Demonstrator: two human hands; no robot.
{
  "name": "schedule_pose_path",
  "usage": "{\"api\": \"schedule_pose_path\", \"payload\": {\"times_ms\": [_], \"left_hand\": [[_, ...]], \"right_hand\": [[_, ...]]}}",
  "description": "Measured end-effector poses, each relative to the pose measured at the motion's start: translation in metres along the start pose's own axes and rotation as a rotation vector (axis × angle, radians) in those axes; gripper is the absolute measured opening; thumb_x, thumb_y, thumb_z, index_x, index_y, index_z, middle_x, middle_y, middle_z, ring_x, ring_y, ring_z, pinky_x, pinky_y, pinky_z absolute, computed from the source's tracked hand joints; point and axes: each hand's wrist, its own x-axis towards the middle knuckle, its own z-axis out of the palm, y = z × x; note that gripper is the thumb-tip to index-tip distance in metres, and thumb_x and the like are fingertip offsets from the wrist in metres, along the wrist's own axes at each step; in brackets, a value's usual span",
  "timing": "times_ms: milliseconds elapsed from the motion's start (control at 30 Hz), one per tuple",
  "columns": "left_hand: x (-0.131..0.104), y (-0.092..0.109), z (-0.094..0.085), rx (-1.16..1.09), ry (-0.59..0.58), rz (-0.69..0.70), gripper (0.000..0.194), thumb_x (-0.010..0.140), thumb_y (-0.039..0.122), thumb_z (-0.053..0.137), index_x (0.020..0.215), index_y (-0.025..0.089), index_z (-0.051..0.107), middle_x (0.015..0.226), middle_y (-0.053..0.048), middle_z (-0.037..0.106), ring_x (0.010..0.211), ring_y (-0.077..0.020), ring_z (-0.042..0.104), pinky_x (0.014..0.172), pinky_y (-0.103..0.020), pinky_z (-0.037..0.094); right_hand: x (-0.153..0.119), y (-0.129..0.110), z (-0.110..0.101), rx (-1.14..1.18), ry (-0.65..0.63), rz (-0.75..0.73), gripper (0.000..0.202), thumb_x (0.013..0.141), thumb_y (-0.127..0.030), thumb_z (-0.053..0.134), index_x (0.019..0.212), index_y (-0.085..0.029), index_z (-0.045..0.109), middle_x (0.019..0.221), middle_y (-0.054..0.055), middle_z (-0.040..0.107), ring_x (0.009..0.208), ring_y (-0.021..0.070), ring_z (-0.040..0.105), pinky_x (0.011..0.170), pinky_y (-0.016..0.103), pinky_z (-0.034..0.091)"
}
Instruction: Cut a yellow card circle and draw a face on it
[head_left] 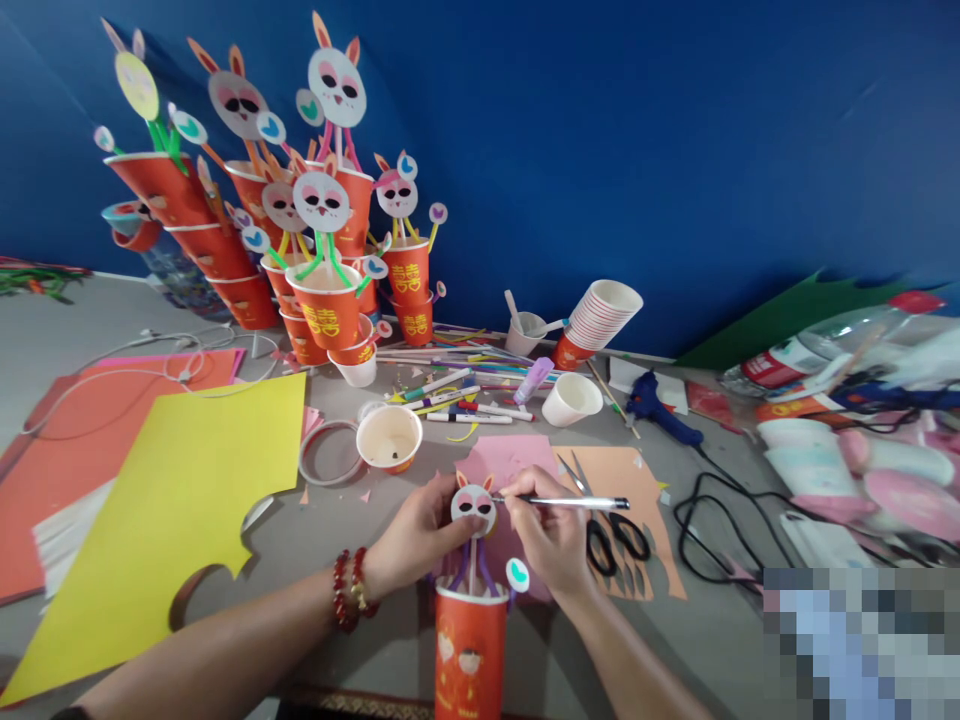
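A round white paper rabbit face (472, 512) with pink ears and black eyes stands on purple stems above a red paper cup (470, 650). My left hand (427, 525) pinches this face at its left side, the thumb lying across its lower part. In my right hand (551, 540) is a pen (585, 502) with a clear and white barrel, held nearly level; its tip meets the right edge of the face. A small white disc with a green mark (517, 574) hangs at the cup's right rim. The cup's base is out of view.
Black-handled scissors (616, 540) lie on orange paper (660, 570) at the right, near a blue glue gun (664, 408) and its cable. Yellow card (202, 480) covers the left. Stacked red cups with rabbit figures (326, 310), several markers (480, 418) and a tape roll (330, 453) are behind.
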Motion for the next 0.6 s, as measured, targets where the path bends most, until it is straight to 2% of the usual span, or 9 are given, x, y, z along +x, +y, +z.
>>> {"api": "schedule_pose_path", "payload": {"times_ms": [600], "left_hand": [[-0.0016, 0.0025, 0.0008, -0.028, -0.002, -0.013, 0.03, 0.084, 0.04, 0.072, 0.099, 0.016, 0.061, 0.093, -0.005, 0.065, 0.085, -0.0191, 0.059, 0.079, -0.03, 0.048]], "right_hand": [[0.0003, -0.0038, -0.0012, 0.034, 0.018, 0.009, 0.019, 0.084, -0.014, 0.05, 0.068, -0.02, 0.057, 0.062, -0.002, 0.053, 0.055, 0.0123, 0.047, 0.049, 0.024, 0.033]]}}
